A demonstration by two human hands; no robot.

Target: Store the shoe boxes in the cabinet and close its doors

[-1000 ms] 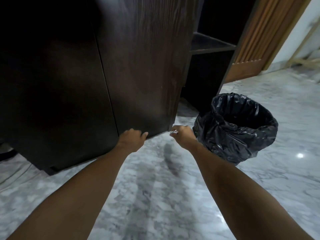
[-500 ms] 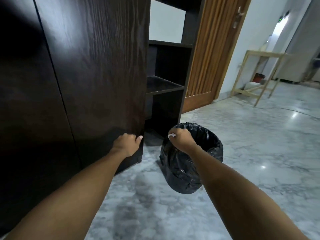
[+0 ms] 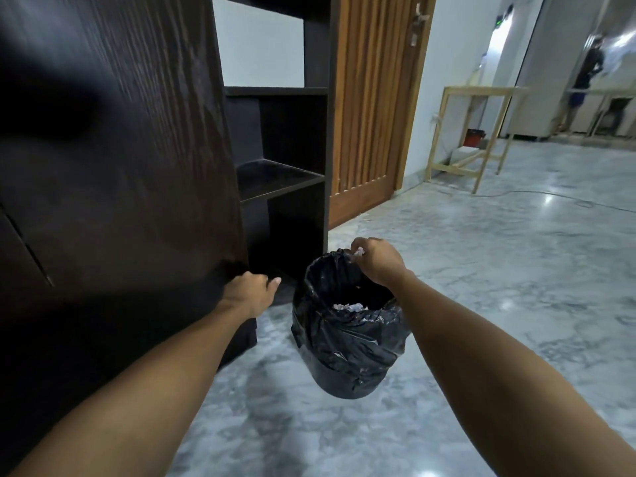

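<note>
The left hand [image 3: 248, 293] lies flat, fingers apart, on the dark cabinet door [image 3: 117, 160] at nine o'clock, seemingly pushing it closed; the right hand [image 3: 377, 258] pinches a paper scrap [image 3: 359, 252] above the bin [image 3: 347, 325]; no shoe boxes show; next, probably drop it.

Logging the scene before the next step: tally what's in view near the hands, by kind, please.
Cabinet doors: 1, under the left hand
Open shelf units: 1
Bins with black liner: 1
Paper scraps in right hand: 1
Wooden doors: 1
Wooden frame tables: 1
Shoe boxes: 0 visible
Total: 6
</note>
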